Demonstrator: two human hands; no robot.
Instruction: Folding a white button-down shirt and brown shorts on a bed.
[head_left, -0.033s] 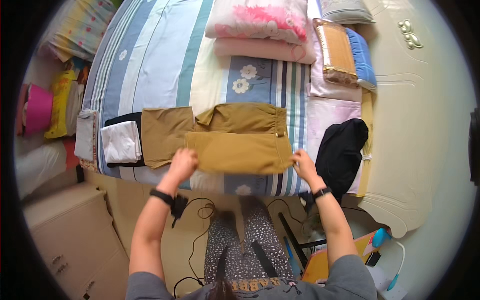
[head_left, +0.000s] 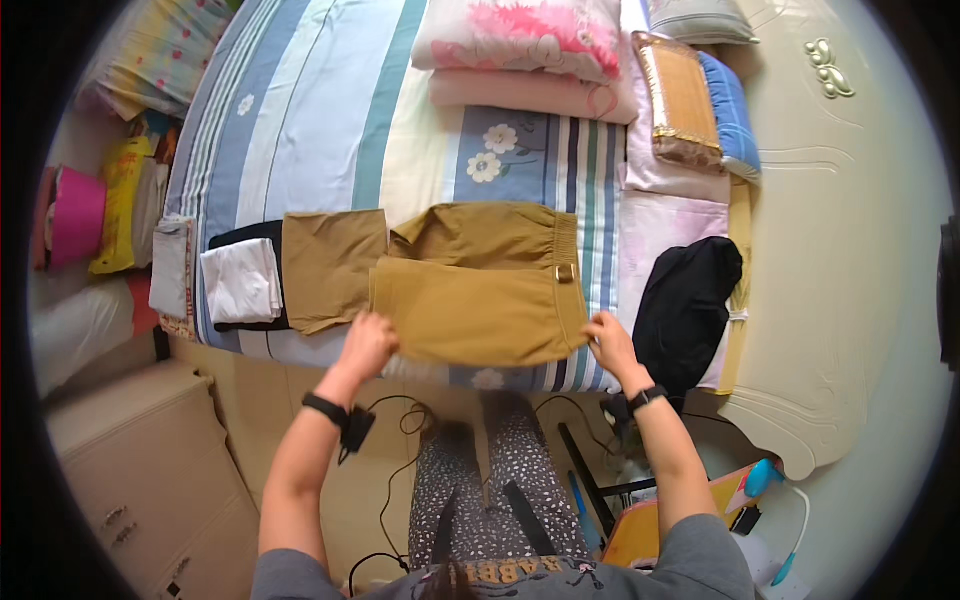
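A mustard-brown elastic-waist garment (head_left: 470, 310), trousers or a skirt, lies folded along the bed's near side. Its waistband, with a small buckle, is at the right end. My left hand (head_left: 370, 343) is closed on the near left corner, while my right hand (head_left: 608, 341) pinches the near corner of the waistband. Between them the near edge is stretched and hangs slightly off the bed's edge. Left of it lie a folded tan cloth (head_left: 335, 265), a folded white cloth (head_left: 240, 280) on a black one (head_left: 228, 238), and a folded grey-white cloth (head_left: 171, 270).
On the striped bedspread (head_left: 310, 130) sits folded pink bedding (head_left: 530, 45). A black garment (head_left: 690, 310) rests at the right, below cushions (head_left: 680, 105) beside the cream headboard (head_left: 800, 230). A cabinet (head_left: 150, 460) stands lower left. Cables (head_left: 388, 490) run across the floor.
Both hands have come slightly nearer to me, drawing the garment's upper layer down with them. Its near edge now sits lower, and the buckle shows more plainly.
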